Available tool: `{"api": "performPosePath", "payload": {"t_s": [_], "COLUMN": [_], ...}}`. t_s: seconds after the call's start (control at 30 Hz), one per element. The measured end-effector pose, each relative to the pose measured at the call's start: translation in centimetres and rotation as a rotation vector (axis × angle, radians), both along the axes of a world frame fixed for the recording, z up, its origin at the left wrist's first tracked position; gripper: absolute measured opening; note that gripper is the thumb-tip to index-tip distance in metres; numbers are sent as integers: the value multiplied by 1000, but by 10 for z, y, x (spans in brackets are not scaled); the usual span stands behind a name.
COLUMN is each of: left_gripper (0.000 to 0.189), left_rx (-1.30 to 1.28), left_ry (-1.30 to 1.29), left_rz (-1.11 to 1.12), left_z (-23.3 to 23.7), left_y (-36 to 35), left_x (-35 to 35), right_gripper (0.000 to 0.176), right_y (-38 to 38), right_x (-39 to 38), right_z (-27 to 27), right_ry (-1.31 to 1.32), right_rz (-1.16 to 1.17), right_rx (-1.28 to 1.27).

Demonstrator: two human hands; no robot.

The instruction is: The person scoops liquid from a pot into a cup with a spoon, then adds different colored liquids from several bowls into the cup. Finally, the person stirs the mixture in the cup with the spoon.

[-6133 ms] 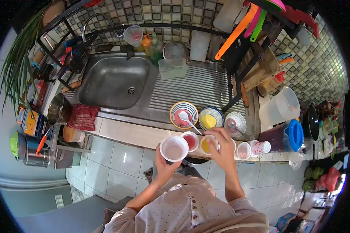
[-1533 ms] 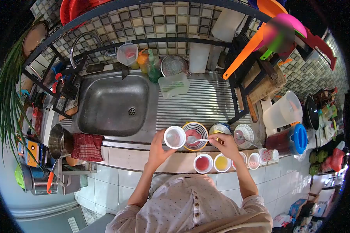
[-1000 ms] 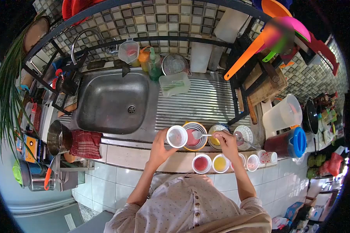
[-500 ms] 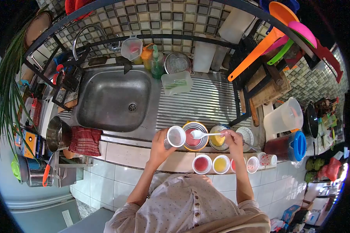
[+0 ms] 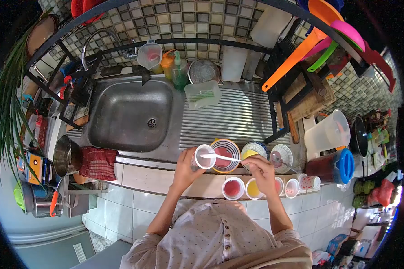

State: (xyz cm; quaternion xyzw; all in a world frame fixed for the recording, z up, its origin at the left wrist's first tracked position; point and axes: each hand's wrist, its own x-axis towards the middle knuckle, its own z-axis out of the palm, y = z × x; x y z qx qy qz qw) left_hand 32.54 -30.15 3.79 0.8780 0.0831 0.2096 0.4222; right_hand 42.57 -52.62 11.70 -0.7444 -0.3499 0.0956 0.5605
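My left hand (image 5: 184, 171) is wrapped round a clear plastic cup (image 5: 204, 157), its mouth tilted toward me. The white spoon (image 5: 226, 158) is pinched in my right hand (image 5: 261, 172), and its head is at the cup's mouth. Just right of the cup, a striped bowl (image 5: 233, 167) holds something pink. Beside it, partly behind my right hand, is a patterned bowl (image 5: 259, 147) with yellow content. Nearer to me stand a cup of red content (image 5: 233, 188) and a cup of yellow content (image 5: 253, 189), the latter partly covered by my right hand.
A steel sink (image 5: 130, 115) lies at the left, with a ribbed drainboard (image 5: 242, 117) beside it. To the right are a white patterned bowl (image 5: 286, 154), several small cups, a clear pitcher (image 5: 328, 131) and a blue-lidded jug (image 5: 344, 167). A black rack frames the counter.
My right hand has moved left and slightly down, bringing the spoon's head from above the striped bowl to the mouth of the cup. My left hand still holds the cup.
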Motion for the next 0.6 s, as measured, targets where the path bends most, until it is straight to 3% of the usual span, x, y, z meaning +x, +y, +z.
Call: {"api": "performPosePath", "payload": {"t_s": [0.17, 0.27, 0.37, 0.47, 0.6], "left_gripper": [63, 63, 62, 61, 65], "left_rx": [-30, -65, 3, 55, -59], "left_ry": [-7, 0, -3, -27, -1], "left_rz": [11, 29, 47, 34, 51], "left_z": [2, 5, 1, 2, -2], "left_y": [1, 2, 2, 0, -4], "left_x": [-2, -3, -4, -3, -3], "right_gripper": [14, 16, 18, 19, 20], "right_y": [-10, -16, -16, -17, -22], "right_x": [18, 26, 26, 26, 33], "right_z": [-18, -39, -47, -51, -63], "right_ry": [48, 25, 54, 154, 215], "right_rz": [-309, -265, -224, -227, -231], "right_rx": [-10, -233, -299, -254, -146]}}
